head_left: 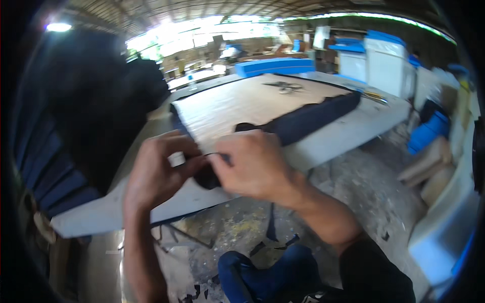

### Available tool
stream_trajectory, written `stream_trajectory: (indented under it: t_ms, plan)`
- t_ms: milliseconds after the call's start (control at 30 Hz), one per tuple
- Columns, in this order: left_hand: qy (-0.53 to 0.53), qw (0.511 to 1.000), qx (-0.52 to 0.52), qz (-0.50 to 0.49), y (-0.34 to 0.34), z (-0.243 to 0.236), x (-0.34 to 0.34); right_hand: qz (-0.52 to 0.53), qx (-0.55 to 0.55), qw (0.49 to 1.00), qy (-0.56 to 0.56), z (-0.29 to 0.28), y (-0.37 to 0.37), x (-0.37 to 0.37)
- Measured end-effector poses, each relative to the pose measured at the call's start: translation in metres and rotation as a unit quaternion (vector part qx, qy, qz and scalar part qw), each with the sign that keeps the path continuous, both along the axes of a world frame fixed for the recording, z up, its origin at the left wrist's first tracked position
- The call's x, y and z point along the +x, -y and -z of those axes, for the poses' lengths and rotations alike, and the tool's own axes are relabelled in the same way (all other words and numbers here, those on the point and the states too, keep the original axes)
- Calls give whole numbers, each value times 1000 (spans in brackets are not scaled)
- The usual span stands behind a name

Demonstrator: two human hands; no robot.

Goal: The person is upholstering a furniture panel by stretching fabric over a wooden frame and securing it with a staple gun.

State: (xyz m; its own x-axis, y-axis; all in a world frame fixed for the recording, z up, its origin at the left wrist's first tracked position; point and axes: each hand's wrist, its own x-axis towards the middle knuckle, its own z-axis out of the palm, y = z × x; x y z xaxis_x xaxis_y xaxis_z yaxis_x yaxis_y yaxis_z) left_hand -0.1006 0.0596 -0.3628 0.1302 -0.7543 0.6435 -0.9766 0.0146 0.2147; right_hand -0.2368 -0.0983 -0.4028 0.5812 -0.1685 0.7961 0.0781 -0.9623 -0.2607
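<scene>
In the head view, the left hand point(160, 169) and right hand point(252, 164), thumbs and fingers closed together, pinch dark fabric point(206, 180) at the near end of a pale panel point(217, 106) lying on the white table point(348, 139).

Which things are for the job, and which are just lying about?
Probably for the job:
dark cloth, at the left hand and right hand
pale flat piece
scissors lying on it
white table underneath

Probably just lying about:
dark scraps on the floor
blue block beyond the scissors
</scene>
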Motion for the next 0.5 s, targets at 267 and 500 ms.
stream_trajectory:
  t_ms: [267, 500]
  plan:
    - [63, 995, 14, -77, 11, -9, -21, -38, -39, 995, 83, -22, 91, -55]
    - [56, 991, 76, -94, 19, -22, -20, 497, -185, 835, -149, -53, 465, -207]
